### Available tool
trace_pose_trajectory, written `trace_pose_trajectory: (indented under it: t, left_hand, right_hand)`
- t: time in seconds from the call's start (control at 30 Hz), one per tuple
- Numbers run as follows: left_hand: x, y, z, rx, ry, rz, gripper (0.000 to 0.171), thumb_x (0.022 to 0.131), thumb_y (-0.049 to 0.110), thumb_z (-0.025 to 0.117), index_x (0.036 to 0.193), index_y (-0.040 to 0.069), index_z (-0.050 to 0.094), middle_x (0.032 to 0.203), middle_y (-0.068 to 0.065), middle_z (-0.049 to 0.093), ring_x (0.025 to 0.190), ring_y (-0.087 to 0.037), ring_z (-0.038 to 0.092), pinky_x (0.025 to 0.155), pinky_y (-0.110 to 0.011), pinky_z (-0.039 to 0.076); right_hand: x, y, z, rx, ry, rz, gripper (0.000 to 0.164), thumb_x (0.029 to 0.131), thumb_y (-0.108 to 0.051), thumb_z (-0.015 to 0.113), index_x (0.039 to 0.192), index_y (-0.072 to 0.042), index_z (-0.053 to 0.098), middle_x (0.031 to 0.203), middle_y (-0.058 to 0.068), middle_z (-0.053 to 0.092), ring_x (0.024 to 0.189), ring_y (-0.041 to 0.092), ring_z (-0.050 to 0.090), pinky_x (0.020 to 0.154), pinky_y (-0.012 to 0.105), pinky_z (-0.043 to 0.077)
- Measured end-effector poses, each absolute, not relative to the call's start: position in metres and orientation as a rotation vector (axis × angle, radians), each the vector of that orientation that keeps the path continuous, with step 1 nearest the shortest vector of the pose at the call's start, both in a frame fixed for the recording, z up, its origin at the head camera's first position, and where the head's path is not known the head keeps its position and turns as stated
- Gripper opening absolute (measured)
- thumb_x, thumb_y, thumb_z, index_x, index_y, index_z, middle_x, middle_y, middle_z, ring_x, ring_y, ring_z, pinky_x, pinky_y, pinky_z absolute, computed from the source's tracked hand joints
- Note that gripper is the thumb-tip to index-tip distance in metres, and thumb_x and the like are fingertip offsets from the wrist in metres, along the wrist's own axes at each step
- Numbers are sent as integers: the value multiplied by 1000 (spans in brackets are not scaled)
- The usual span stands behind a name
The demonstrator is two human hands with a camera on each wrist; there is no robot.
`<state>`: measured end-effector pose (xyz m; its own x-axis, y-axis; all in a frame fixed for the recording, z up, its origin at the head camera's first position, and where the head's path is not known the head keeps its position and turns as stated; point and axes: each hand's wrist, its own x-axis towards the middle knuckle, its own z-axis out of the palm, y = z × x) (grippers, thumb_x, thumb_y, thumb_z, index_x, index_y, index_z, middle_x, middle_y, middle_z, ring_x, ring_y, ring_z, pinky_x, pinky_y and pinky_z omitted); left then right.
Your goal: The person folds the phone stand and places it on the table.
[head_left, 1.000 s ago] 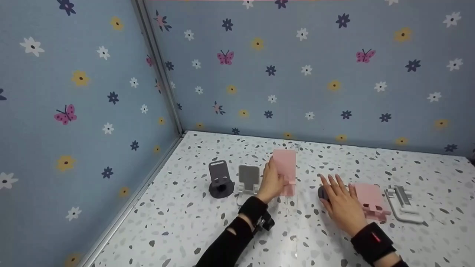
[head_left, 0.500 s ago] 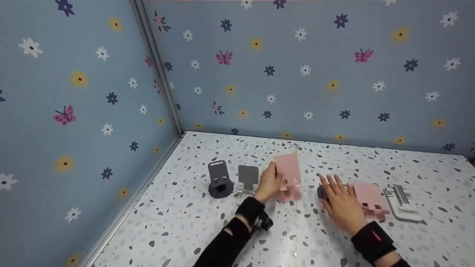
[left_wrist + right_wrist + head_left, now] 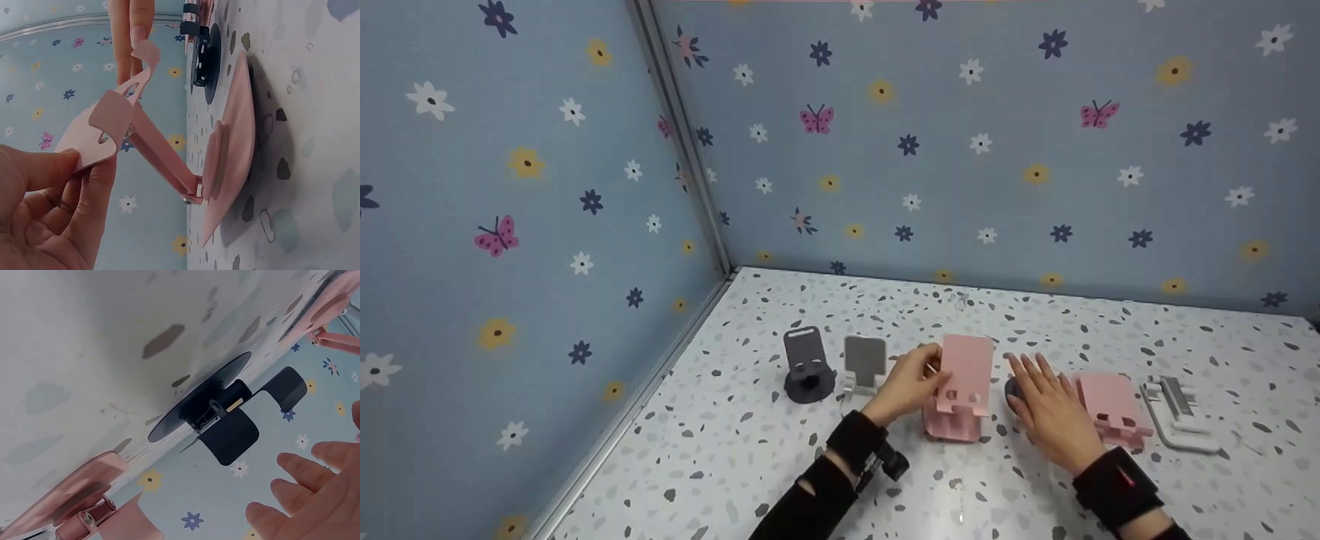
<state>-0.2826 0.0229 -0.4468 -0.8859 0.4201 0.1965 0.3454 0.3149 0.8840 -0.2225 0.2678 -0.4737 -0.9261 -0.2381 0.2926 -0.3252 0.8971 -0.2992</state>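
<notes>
My left hand (image 3: 911,381) pinches the left edge of a pink phone stand's upright plate (image 3: 967,367) between thumb and fingers. In the left wrist view the stand's arm (image 3: 163,149) slants between plate and base (image 3: 233,140); the base lies at or just over the tabletop, and I cannot tell if it touches. My right hand (image 3: 1054,416) is spread with straight fingers above a dark phone stand (image 3: 225,416), which it mostly hides in the head view. The right wrist view shows a gap between these fingers and that stand.
Left of my left hand stand a dark grey phone stand (image 3: 808,365) and a white-and-grey one (image 3: 865,364). A folded pink stand (image 3: 1110,401) and a folded white one (image 3: 1179,414) lie to the right. Patterned walls (image 3: 960,187) border the speckled table (image 3: 720,465).
My left hand has brought the pink phone stand to the right and closer to me, turning its front more towards me. The right hand has stayed in place.
</notes>
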Motion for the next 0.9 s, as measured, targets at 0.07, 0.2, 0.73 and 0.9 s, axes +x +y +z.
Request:
trace_pose_trajectory:
  t: [0.07, 0.2, 0.73, 0.9]
  left_hand:
    - [-279, 23, -444, 757, 2466, 1648, 4, 100, -6, 67, 104, -8, 66, 100, -21, 72, 80, -7, 57, 70, -14, 55]
    - [-274, 21, -436, 785, 2429, 1677, 6, 101, -5, 67, 106, -7, 68, 100, -21, 73, 80, -6, 58, 70, -14, 55]
    - [-265, 11, -412, 941, 2349, 1778, 17, 105, 3, 65, 116, -9, 70, 104, -28, 72, 87, -2, 60, 84, -23, 61]
    - [-264, 11, -411, 958, 2345, 1782, 19, 106, 4, 65, 118, -9, 70, 106, -28, 73, 89, -2, 61, 91, -31, 63]
  right_hand:
    - [-224, 271, -478, 439, -2797, 596, 59, 113, -18, 56, 164, 6, 38, 166, 34, 42, 157, 56, 33, 126, 77, 29]
    - [-233, 283, -499, 498, -2697, 789, 64, 113, -25, 58, 169, -4, 35, 165, 37, 42, 159, 54, 30, 120, 82, 29]
    - [-218, 269, -449, 455, -2676, 2154, 76, 117, -17, 47, 167, 14, -1, 176, 37, 6, 164, 52, 12, 133, 57, 26]
    - [-219, 269, -459, 516, -2618, 2349, 80, 116, -12, 47, 164, 17, -9, 171, 44, 8, 163, 49, 24, 127, 34, 44]
